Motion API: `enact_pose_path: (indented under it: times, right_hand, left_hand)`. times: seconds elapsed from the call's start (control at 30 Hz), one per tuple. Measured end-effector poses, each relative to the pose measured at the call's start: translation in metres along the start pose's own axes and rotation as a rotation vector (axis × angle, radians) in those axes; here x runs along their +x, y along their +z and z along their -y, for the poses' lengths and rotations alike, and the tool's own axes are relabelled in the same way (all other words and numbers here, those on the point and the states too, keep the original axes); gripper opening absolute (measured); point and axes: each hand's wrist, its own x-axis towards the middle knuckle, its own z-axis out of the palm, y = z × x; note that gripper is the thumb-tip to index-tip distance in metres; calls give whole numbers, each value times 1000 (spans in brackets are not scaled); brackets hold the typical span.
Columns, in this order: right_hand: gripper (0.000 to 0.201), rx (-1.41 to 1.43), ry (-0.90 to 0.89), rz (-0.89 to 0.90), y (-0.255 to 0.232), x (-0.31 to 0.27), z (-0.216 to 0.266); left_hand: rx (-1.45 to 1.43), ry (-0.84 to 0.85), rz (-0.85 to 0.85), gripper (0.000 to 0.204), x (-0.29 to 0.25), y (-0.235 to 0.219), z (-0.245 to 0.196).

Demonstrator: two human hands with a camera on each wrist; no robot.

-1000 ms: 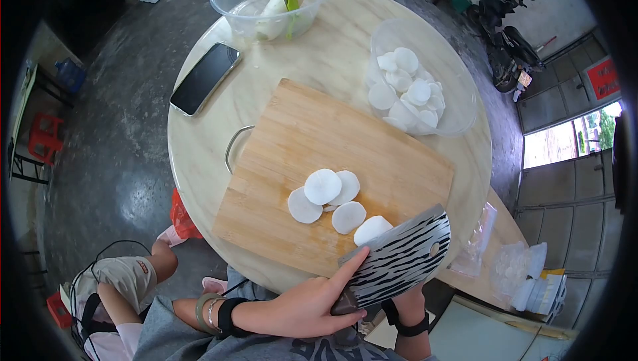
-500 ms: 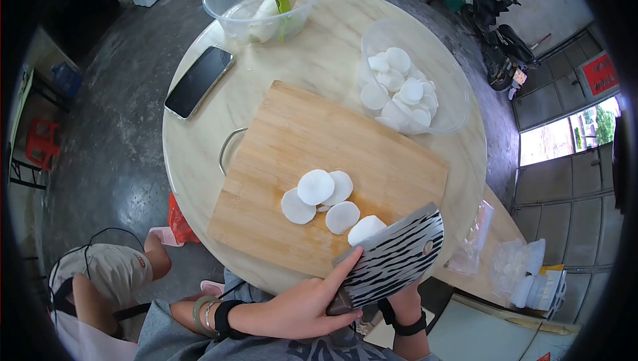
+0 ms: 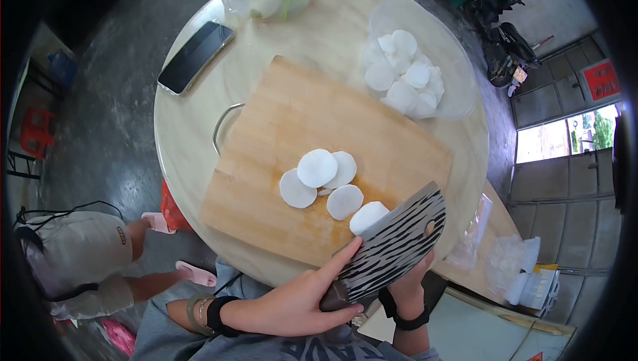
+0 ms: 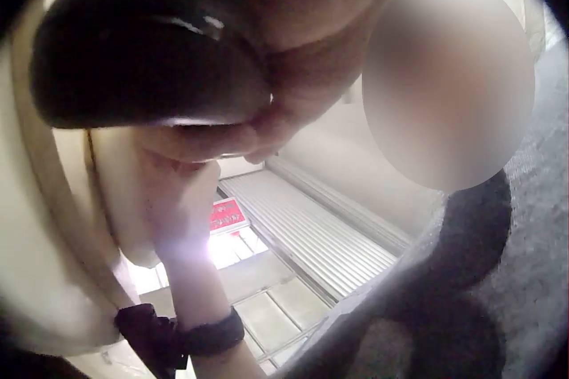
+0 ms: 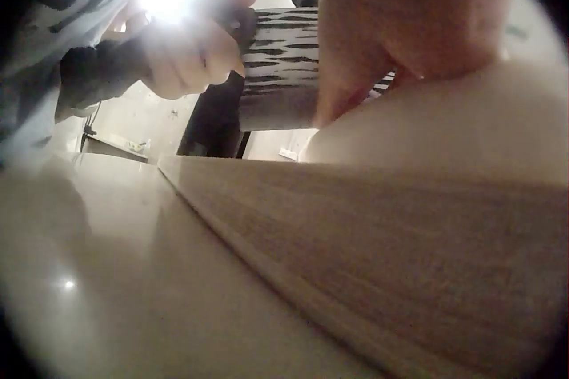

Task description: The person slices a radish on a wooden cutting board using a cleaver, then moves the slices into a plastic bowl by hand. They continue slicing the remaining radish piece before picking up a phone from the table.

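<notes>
I'm seeing the left hand gripping the cleaver, index extending along the blade; right hand is sitting partly behind it, can't tell its grip. White piece is lying on the damp-looking board, by the blade; if it's slipping, the edge could be skewing into hidden fingers

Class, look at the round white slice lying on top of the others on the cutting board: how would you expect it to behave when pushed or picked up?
Lying flat, the top slice would probably slide rather than roll. Darker patches on the cutting board hint at moisture, so it may feel slippery. Being thin, it is likely light and might bend or snap if pinched hard.
</notes>
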Motion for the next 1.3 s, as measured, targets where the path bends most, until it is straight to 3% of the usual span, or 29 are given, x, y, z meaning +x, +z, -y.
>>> enact_pose_path:
  times: [0.07,0.17,0.23,0.3,0.37,0.47,0.53,0.6,0.67,0.73,1.17,1.23,1.3]
  right_hand:
    - [27,-95,-96,-16,1,-2,-2]
    - [26,-34,-17,-49,2,-4,2]
    - [25,6,30,-76,6,-6,4]
    - [24,46,77,-100,6,-5,8]
    - [24,-91,-12,-51,1,5,13]
    - [23,-1,-69,-24,2,9,5]
    - [19,-28,-23,-65,3,-2,11]
    - [19,77,197,-118,9,-9,7]
    - [19,21,120,-138,5,-1,12]
    - [20,-47,73,-52,1,4,15]
    - [22,30,45,-50,1,13,19]
    - [21,23,63,-44,1,12,19]
    - [22,35,128,-45,2,10,21]
  left_hand:
    - [-10,-32,8,88,-1,-1,2]
    - [-56,-54,26,88,-2,-3,6]
    - [61,190,-34,87,-1,-4,13]
    - [40,153,-9,86,-3,-8,15]
    - [28,117,16,86,-3,-11,14]
    - [-30,156,7,85,-3,-16,17]
    - [-4,172,30,87,-5,-20,20]
    - [-9,178,37,87,-7,-23,21]
    - [-10,183,47,87,-11,-25,21]
    - [-100,81,110,86,-15,-28,23]
    - [-115,-10,120,80,-30,-32,31]
    - [42,80,75,81,-30,-32,33]
    - [77,47,77,82,-30,-32,31]
